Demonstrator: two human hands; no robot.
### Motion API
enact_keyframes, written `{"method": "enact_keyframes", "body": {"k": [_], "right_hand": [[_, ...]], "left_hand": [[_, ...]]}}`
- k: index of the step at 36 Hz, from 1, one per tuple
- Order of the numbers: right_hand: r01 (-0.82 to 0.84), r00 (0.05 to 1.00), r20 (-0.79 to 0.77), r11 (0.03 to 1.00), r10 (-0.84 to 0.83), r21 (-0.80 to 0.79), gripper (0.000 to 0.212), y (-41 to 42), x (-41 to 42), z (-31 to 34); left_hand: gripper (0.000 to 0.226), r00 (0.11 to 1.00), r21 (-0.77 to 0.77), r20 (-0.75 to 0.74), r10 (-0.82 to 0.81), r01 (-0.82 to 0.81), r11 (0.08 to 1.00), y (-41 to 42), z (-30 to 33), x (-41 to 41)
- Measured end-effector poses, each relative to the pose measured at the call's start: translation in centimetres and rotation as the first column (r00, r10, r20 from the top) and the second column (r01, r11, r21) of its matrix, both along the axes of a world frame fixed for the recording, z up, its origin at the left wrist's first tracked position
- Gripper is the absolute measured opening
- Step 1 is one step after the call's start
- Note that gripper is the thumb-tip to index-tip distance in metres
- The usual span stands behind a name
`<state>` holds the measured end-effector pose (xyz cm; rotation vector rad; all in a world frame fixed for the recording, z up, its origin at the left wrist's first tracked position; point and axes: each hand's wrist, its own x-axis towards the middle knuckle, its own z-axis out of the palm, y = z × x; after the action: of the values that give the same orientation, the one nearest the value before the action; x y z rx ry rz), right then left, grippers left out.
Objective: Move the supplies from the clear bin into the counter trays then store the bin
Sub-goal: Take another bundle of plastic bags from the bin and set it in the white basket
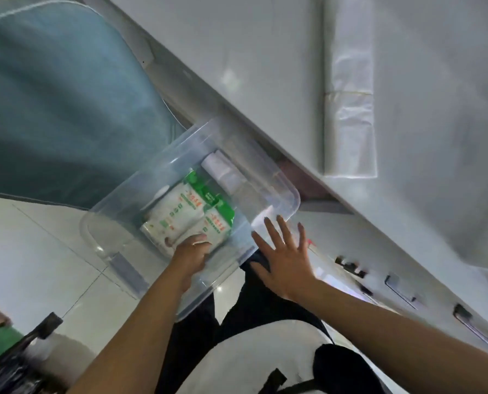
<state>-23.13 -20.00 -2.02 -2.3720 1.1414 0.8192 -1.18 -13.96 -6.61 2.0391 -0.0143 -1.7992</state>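
The clear bin (pixel 140 194) stood low, beside the edge of the white counter (pixel 265 66), with a blue-green cushion (pixel 52 109) just behind it. Inside the bin lay white packets with green print (pixel 186 214), and beside them, nearer to the counter, a white roll-shaped pack (pixel 222 172). The left hand (pixel 193 253) reached into the bin and its curled fingers gripped the nearest end of the packets; how many packets it held could not be told. The right hand (pixel 284 257) was released, with fingers spread and straight, at the near right wall of the bin; whether it touched the wall was not clear because of blur. On the counter lay a folded stack of thin plastic bags (pixel 349 95). Below the counter edge, drawer handles (pixel 399 288) were visible, well apart from the bin.
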Motion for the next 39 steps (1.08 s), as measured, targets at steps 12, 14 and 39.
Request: {"method": "enact_keyframes", "body": {"k": [12, 14, 39], "right_hand": [[0.152, 0.987, 0.052, 0.988, -0.150, -0.025, 0.063, 1.8, -4.8, -7.7], [0.138, 0.988, 0.074, 0.990, -0.135, -0.039, 0.063, 1.8, -5.0, -8.7], [0.293, 0.928, 0.219, 0.953, -0.302, 0.073, 0.052, -0.8, -3.7, -5.1]], "left_hand": [[0.032, 0.990, 0.067, -0.128, -0.061, 0.070, 0.995, -5.9, -11.2, -4.1], [0.038, 0.988, 0.070, -0.155, -0.003, 0.014, 0.997, -7.2, -12.7, -4.8], [0.041, 0.676, 0.221, -0.435, 0.595, -0.560, 0.798, -7.5, -6.7, -2.6]]}}
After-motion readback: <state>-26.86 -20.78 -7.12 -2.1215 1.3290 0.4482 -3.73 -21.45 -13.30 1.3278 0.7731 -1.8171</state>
